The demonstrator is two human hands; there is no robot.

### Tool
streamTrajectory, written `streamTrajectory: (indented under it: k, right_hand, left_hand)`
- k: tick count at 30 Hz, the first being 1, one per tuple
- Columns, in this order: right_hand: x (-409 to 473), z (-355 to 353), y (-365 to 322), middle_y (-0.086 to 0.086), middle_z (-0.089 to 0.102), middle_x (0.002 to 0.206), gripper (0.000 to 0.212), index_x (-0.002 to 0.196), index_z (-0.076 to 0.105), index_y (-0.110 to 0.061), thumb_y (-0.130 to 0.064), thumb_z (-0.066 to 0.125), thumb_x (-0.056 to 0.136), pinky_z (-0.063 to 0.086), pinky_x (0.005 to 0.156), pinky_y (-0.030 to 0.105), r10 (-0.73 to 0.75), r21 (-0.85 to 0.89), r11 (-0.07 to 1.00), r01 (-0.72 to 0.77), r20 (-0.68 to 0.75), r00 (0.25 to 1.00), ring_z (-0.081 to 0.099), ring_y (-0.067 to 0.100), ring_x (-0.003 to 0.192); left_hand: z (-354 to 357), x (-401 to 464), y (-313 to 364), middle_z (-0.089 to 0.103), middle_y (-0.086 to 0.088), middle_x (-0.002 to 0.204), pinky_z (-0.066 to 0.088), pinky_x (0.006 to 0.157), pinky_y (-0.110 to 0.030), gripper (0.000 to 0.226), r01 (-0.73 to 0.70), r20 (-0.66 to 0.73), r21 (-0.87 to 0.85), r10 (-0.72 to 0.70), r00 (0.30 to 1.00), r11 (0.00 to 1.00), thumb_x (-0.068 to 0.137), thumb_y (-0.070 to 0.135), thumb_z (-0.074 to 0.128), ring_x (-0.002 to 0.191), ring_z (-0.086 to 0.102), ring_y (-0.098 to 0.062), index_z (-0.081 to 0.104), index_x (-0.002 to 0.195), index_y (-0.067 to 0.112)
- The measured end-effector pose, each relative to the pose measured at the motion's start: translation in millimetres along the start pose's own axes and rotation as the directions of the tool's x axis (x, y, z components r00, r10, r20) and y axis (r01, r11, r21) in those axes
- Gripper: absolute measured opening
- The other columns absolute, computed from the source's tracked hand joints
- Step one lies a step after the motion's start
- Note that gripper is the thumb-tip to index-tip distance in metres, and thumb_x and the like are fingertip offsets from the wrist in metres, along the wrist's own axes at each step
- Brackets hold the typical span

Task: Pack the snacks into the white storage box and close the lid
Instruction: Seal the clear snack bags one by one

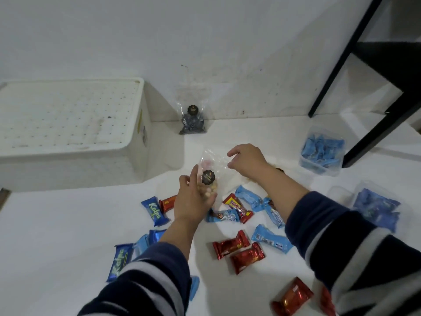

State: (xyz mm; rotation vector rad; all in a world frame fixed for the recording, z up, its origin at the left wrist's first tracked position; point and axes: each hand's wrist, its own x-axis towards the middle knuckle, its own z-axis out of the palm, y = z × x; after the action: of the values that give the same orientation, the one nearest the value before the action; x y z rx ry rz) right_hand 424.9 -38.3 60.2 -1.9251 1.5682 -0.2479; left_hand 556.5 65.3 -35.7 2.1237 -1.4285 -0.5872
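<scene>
A: What is the left hand (193, 199) doing?
B: Its fingers are curled round a clear bag of pale round snacks (208, 179) with a dark round label, held up at the middle of the frame.
A: And the right hand (247, 161)?
B: It hovers just right of the bag's crinkled top, fingers loosely bent, grasping nothing; whether they touch the plastic cannot be told.
A: Where is the white storage box (70, 131)?
B: At the upper left of the frame, its perforated lid (66, 112) lying on top.
A: The other snacks?
B: Blue and red wrapped bars (239, 249) lie scattered on the white surface (57, 224) below the hands. A dark bag (193, 120) leans on the wall past the box, and a clear tub of blue packets (322, 151) sits at the right.
</scene>
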Motion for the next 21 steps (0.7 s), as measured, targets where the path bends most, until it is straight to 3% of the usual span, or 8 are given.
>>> streamTrajectory:
  k: [2,5,11,21]
  right_hand:
    - [-1.7,-1.3,1.9,0.005,0.063,0.125,0.026,0.112,0.07,-0.01,-0.013,0.066,0.087,0.045,0.092,0.024,0.025,-0.043,0.999,-0.025,-0.011,1.0,0.059,0.021,0.114]
    - [-3.8,-3.6,2.3,0.008,0.07,0.115,0.02,0.105,0.073,-0.005,-0.009,0.066,0.087,0.052,0.093,0.03,0.039,-0.038,0.998,-0.041,-0.038,0.999,0.064,0.023,0.106]
    - [5.3,-5.0,3.4,0.01,0.07,0.113,0.024,0.108,0.071,-0.002,-0.002,0.057,0.089,0.055,0.091,0.038,0.072,-0.118,0.991,-0.07,0.012,0.997,0.064,0.027,0.106]
    - [3.9,-1.2,10.9,0.006,0.069,0.115,0.025,0.108,0.073,-0.008,-0.006,0.06,0.087,0.051,0.088,0.028,0.039,-0.062,0.997,-0.043,-0.065,0.997,0.062,0.022,0.107]
  left_hand:
    - [0.8,-1.5,0.0,0.033,-0.008,0.135,0.056,0.084,-0.036,0.096,-0.008,-0.001,0.012,0.008,1.0,1.0,0.081,0.044,0.068,0.103,0.06,-0.026,0.003,0.151,0.032]
    - [0.2,-3.2,-1.1,0.033,-0.008,0.138,0.053,0.089,-0.036,0.102,-0.056,0.047,0.038,0.054,0.997,0.998,0.08,0.043,0.07,0.108,0.058,-0.026,-0.002,0.151,0.033]
    - [-2.9,-5.2,-3.1,0.032,-0.007,0.141,0.046,0.096,-0.03,0.114,-0.094,0.136,0.042,0.088,0.987,0.995,0.072,0.039,0.079,0.12,0.051,-0.023,-0.003,0.152,0.034]
    - [3.7,-2.8,-4.8,0.032,-0.006,0.139,0.053,0.093,-0.035,0.118,-0.09,0.141,0.054,0.082,0.987,0.994,0.069,0.032,0.083,0.113,0.057,-0.026,-0.003,0.149,0.045]
